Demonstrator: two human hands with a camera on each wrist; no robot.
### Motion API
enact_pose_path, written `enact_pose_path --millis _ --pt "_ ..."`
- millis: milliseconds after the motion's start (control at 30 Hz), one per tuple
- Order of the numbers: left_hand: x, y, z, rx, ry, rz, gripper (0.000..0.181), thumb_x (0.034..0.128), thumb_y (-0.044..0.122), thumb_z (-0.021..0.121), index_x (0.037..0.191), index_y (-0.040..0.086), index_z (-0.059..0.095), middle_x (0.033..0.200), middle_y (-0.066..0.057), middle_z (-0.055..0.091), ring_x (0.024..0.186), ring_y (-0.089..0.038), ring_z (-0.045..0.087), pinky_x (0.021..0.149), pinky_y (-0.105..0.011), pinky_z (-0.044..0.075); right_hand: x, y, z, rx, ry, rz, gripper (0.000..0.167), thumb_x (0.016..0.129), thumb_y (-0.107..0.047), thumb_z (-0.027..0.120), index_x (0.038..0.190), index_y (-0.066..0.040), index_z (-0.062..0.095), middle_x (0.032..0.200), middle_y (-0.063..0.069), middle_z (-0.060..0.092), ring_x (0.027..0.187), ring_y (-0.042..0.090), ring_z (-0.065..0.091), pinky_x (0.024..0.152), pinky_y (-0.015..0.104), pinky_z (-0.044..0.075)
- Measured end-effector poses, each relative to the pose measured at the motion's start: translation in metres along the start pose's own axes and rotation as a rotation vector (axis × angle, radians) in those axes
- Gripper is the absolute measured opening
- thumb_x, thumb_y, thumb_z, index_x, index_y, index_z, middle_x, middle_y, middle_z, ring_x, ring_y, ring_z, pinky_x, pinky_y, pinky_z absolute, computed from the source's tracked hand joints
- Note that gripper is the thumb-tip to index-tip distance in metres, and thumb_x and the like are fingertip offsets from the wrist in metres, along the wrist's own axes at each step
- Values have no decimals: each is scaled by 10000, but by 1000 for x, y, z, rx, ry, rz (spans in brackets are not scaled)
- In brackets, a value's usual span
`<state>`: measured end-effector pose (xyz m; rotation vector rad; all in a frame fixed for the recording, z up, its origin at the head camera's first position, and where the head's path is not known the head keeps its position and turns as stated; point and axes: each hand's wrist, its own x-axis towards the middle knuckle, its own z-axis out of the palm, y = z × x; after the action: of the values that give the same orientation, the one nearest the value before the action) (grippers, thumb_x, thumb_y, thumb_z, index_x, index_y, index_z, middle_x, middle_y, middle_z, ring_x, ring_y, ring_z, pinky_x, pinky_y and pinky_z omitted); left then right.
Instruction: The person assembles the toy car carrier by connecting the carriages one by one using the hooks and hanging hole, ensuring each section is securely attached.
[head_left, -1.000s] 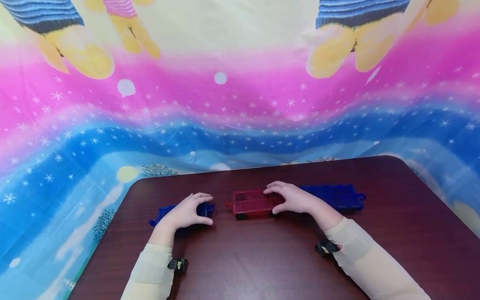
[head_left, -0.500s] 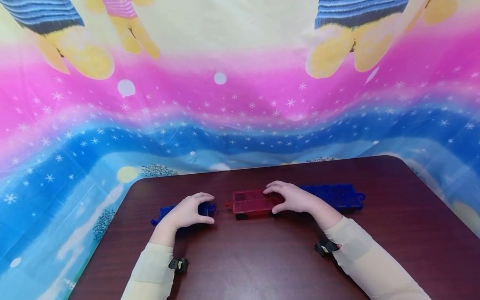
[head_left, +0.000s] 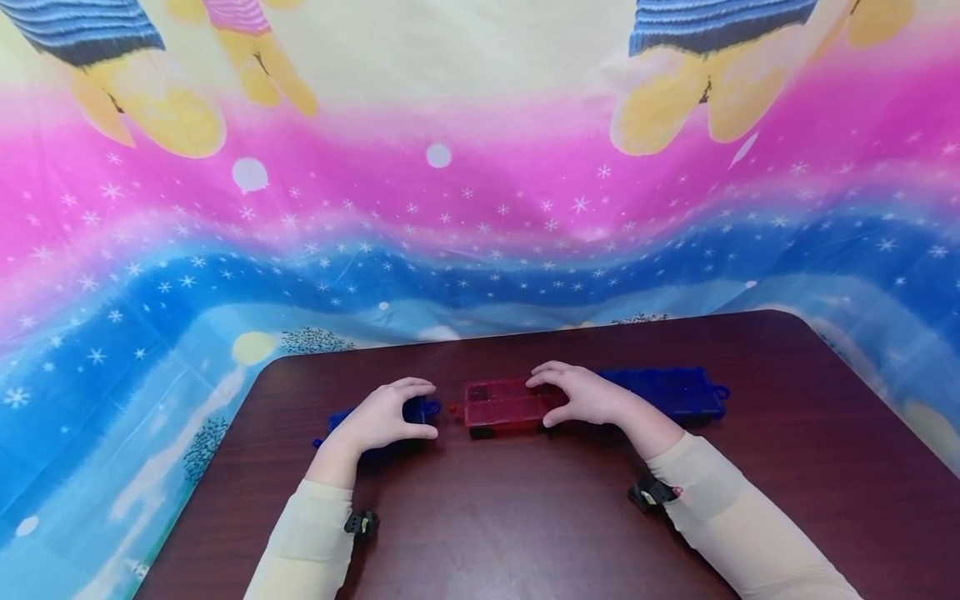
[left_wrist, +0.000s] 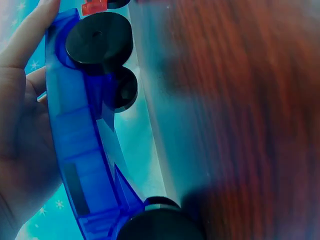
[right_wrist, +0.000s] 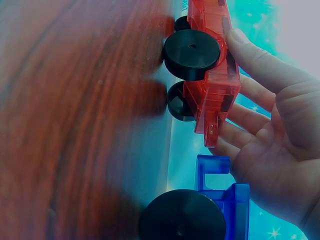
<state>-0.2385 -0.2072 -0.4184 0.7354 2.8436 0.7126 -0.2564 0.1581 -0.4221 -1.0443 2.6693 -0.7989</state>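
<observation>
In the head view my left hand point(head_left: 381, 418) holds a translucent blue toy wagon point(head_left: 417, 409) on the table's left part. In the left wrist view that blue wagon point(left_wrist: 80, 130) shows black wheels, with a red coupling peg point(left_wrist: 94, 6) beyond its far end. To its right stands a translucent red toy wagon point(head_left: 495, 404), its right end gripped between thumb and fingers of my right hand point(head_left: 585, 395). A narrow gap parts the red peg from the left wagon's blue loop. The right wrist view shows the red wagon's rear tab point(right_wrist: 211, 132) just apart from another blue loop point(right_wrist: 214, 162).
A second blue wagon point(head_left: 667, 392) stands right of the red one, partly behind my right hand. All three are roughly in a row on the dark wooden table point(head_left: 480, 517). A patterned cloth point(head_left: 480, 208) hangs behind the table's far edge.
My left hand has slid the left blue wagon a little rightward, narrowing the gap to the red wagon. The right hand, red wagon and right blue wagon have stayed practically still.
</observation>
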Motion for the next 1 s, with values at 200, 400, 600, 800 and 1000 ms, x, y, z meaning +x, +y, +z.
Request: enact_pose_path --millis 200,400,600,800,1000 --pt "6 5 1 7 -3 -7 720 866 393 850 1442 36 605 1476 -161 560 1373 -389 506 1115 -600 406 1 -1 0 -16 -2 -12 569 889 -265 840 1361 -16 640 1454 229 521 1348 442 495 1086 584 428" --pt "11 10 3 5 -12 -6 726 860 418 850 1439 50 612 1477 -153 562 1379 -386 500 1127 -599 391 1 -1 0 -6 -5 2 570 900 -266 830 1372 -15 633 1470 227 510 1363 437 484 1099 583 417" --pt "15 12 4 11 -23 11 728 859 427 848 1430 40 616 1471 -160 566 1371 -381 512 1121 -586 405 -1 -1 0 -6 -5 8 569 899 -259 830 1374 -18 632 1475 226 507 1368 437 479 1100 588 415" --pt "18 12 5 12 -33 22 725 860 418 849 1425 27 616 1466 -167 570 1360 -374 526 1114 -570 421 -1 -1 -1 -8 -7 8 571 900 -256 828 1378 -16 629 1477 227 506 1368 438 480 1099 591 414" --pt "18 14 6 13 -47 19 732 862 432 845 1431 33 615 1474 -161 564 1368 -383 515 1122 -577 407 0 0 0 -7 -8 3 571 901 -256 828 1380 -18 628 1478 221 506 1367 433 484 1099 586 417"
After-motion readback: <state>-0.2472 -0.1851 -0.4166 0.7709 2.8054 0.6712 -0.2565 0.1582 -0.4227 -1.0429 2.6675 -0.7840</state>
